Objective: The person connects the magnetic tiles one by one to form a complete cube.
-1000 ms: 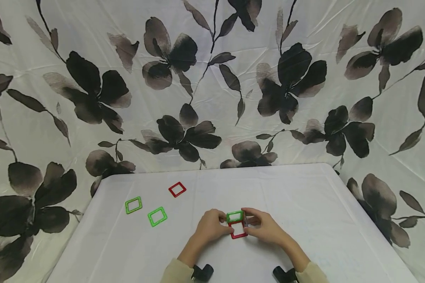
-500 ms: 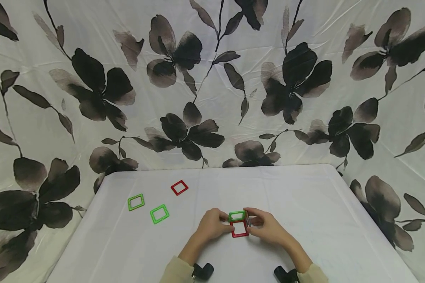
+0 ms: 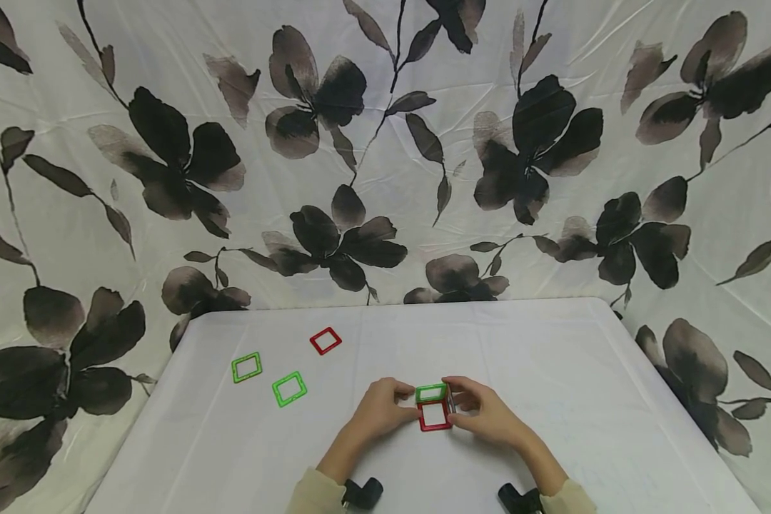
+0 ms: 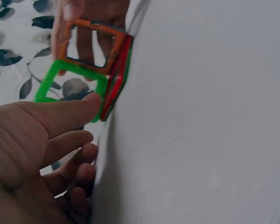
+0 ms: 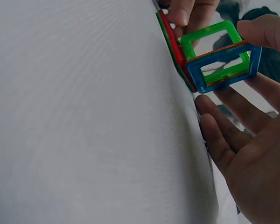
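Square-framed magnetic tiles stand joined between both hands. A red tile (image 3: 435,427) lies flat as the base, with a green layer under it in the wrist views. A green tile (image 3: 431,392) stands upright at its back edge. On the right side stands another tile, orange on its inner face (image 4: 65,46) and blue on its outer face (image 5: 226,85). My right hand (image 3: 488,412) pinches this side tile between thumb and fingers. My left hand (image 3: 379,409) is at the left side, its thumb tip at the red tile's edge and its fingers loosely bent beside the green tile.
To the left on the white table (image 3: 552,357) lie two loose green tiles, one farther left (image 3: 247,368) and one nearer (image 3: 289,389), plus a loose red tile (image 3: 325,341). A flowered cloth (image 3: 385,178) hangs behind the table.
My left hand has drawn slightly left from the joined tiles. My right hand keeps its hold on the side tile. The head view shifted a little at first.
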Motion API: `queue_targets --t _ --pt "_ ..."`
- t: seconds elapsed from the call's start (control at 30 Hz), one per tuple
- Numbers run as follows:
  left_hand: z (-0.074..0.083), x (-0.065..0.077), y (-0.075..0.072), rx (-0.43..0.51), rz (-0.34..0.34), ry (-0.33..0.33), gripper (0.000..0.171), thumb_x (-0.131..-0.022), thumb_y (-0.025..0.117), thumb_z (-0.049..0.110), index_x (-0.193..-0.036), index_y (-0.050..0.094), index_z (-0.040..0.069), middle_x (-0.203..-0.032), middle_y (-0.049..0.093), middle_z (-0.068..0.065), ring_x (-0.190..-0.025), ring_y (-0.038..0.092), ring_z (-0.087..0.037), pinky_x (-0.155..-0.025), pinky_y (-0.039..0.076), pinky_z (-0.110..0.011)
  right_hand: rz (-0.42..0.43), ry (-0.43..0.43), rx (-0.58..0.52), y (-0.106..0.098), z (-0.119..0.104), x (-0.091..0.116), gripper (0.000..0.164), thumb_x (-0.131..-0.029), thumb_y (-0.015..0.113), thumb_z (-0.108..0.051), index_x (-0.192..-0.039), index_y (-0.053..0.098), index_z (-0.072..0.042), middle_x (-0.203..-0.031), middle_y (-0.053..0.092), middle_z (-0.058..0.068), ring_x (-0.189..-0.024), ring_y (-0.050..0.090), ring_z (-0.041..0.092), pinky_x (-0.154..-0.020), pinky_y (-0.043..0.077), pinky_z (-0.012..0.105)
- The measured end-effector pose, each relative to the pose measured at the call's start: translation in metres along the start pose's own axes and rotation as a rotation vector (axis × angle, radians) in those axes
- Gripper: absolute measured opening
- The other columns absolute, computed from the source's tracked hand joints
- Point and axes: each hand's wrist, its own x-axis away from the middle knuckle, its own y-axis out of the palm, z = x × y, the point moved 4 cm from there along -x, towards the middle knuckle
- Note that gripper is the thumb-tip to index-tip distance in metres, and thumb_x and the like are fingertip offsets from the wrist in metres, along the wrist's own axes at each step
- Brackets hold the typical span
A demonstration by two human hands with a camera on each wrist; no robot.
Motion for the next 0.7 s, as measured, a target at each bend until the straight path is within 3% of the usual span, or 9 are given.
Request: queue_targets --t 0.1,0.2,0.3,0.47,0.57,0.7 --pt "-0.007 0.003 -0.016 0.022 -0.012 -0.013 0.031 -0.081 0.079 0.023 -0.107 0.074 0.007 -0.092 0.065 0.004 -0.081 0.054 -0.012 -0.069 0.046 -0.031 0.01 -0.011 -0.008 0.002 0.005 -0.001 0.062 -0.086 0.071 0.001 -0.141 0.043 0.002 -0.126 0.056 0.022 -0.107 0.059 0.039 -0.089 0.047 0.053" --pt "-0.018 0.006 -0.039 0.04 0.001 -0.033 0.027 -0.086 0.075 0.022 -0.107 0.073 0.007 -0.092 0.066 0.004 -0.081 0.057 -0.012 -0.069 0.048 -0.031 0.024 -0.018 -0.003 0.003 0.01 -0.001 0.062 -0.086 0.073 -0.004 -0.141 0.045 -0.002 -0.125 0.057 0.017 -0.106 0.061 0.033 -0.089 0.049 0.047" --pt "-0.032 0.007 -0.069 0.053 0.058 -0.065 0.024 -0.087 0.074 0.019 -0.107 0.073 0.005 -0.09 0.067 0.003 -0.079 0.06 -0.012 -0.066 0.05 -0.03 0.036 -0.019 -0.01 0.003 0.012 -0.001 0.061 -0.085 0.075 -0.009 -0.14 0.048 -0.003 -0.125 0.058 0.013 -0.104 0.062 0.028 -0.089 0.05 0.041" --pt "-0.059 0.003 -0.117 0.01 0.22 -0.128 0.024 -0.084 0.076 0.016 -0.104 0.074 0.004 -0.086 0.067 -0.001 -0.076 0.062 -0.017 -0.061 0.05 -0.032 0.059 -0.023 -0.029 0.002 0.014 0.0 0.063 -0.084 0.078 -0.015 -0.138 0.049 -0.001 -0.124 0.059 0.014 -0.102 0.063 0.027 -0.087 0.051 0.037" --pt "-0.079 0.0 -0.137 -0.026 0.284 -0.152 0.027 -0.083 0.077 0.016 -0.106 0.073 0.002 -0.087 0.067 -0.003 -0.078 0.063 -0.019 -0.063 0.049 -0.033 0.065 -0.023 -0.034 0.002 0.016 0.0 0.063 -0.084 0.078 -0.015 -0.138 0.049 0.0 -0.123 0.059 0.016 -0.101 0.063 0.027 -0.086 0.051 0.037" --pt "-0.101 -0.004 -0.153 -0.038 0.302 -0.191 0.031 -0.084 0.076 0.018 -0.111 0.071 0.002 -0.093 0.067 -0.006 -0.083 0.064 -0.022 -0.066 0.049 -0.034 0.063 -0.03 -0.033 0.003 0.012 0.001 0.061 -0.085 0.076 -0.011 -0.138 0.048 0.001 -0.123 0.058 0.02 -0.099 0.063 0.029 -0.084 0.052 0.038"
